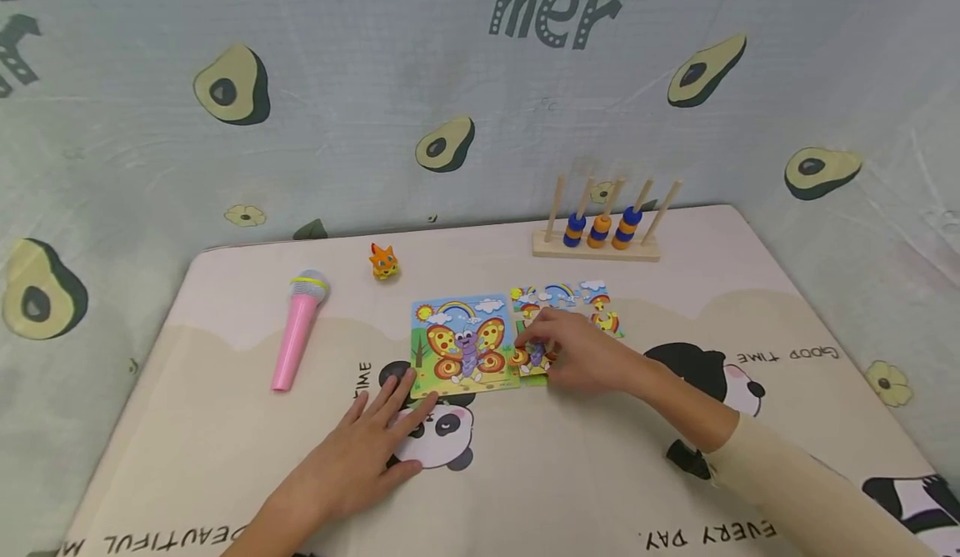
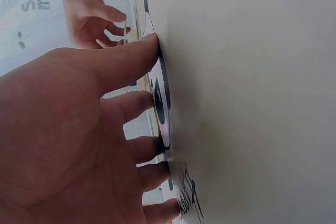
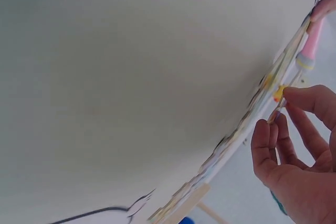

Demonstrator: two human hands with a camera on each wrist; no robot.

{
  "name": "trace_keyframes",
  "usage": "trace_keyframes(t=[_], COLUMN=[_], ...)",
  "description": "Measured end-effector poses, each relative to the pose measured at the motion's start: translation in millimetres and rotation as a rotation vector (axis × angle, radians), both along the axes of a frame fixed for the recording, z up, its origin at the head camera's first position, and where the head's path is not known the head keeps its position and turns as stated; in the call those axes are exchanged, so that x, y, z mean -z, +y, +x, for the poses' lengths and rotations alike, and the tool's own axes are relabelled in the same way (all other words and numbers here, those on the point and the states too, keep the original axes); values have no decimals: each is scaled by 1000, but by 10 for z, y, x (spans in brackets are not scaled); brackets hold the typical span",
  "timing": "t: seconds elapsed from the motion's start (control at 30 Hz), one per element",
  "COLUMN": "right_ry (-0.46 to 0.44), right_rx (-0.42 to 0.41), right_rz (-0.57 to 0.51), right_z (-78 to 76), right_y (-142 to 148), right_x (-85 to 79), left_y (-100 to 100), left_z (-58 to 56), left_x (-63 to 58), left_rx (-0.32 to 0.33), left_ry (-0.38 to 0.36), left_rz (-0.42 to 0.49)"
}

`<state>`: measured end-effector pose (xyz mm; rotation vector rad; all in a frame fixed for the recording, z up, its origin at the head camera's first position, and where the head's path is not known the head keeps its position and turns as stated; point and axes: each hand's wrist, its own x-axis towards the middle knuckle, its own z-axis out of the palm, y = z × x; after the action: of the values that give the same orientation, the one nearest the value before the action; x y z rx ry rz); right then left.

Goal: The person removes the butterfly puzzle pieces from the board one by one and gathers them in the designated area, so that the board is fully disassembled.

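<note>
A butterfly picture board (image 1: 459, 344) lies flat on the table, showing a purple butterfly under a rainbow. My left hand (image 1: 360, 449) rests with fingers spread near its lower left corner, fingertips at the edge. Just right of the board, my right hand (image 1: 581, 353) pinches a thin puzzle piece (image 1: 534, 360) with part of a butterfly printed on it. In the right wrist view, that piece (image 3: 278, 109) shows edge-on between thumb and fingers. Beyond the right hand lie several loose puzzle pieces (image 1: 561, 294); the hand covers part of this group.
A pink toy microphone (image 1: 296, 332) lies at the left. Behind the board stands a small orange toy figure (image 1: 384, 263). At the back right is a wooden bead counting rack (image 1: 596, 248) with blue and orange beads. A patterned curtain (image 1: 360, 123) hangs behind the table.
</note>
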<state>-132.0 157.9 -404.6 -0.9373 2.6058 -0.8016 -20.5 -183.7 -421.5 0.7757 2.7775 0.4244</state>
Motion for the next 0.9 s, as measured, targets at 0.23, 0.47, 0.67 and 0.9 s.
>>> trace_keyframes(t=[0.23, 0.47, 0.67, 0.9], right_ry=[16, 22, 20, 20], right_rx=[32, 48, 57, 57], right_rz=[-3, 20, 30, 40], right_z=[43, 45, 56, 76], right_y=[157, 322, 424, 472], right_x=[0, 22, 44, 50], left_y=[-16, -6, -10, -21], left_z=[17, 11, 7, 8], left_x=[-2, -22, -28, -35], left_rx=[2, 1, 0, -4], left_ry=[-1, -18, -20, -23], left_rz=[6, 9, 7, 6])
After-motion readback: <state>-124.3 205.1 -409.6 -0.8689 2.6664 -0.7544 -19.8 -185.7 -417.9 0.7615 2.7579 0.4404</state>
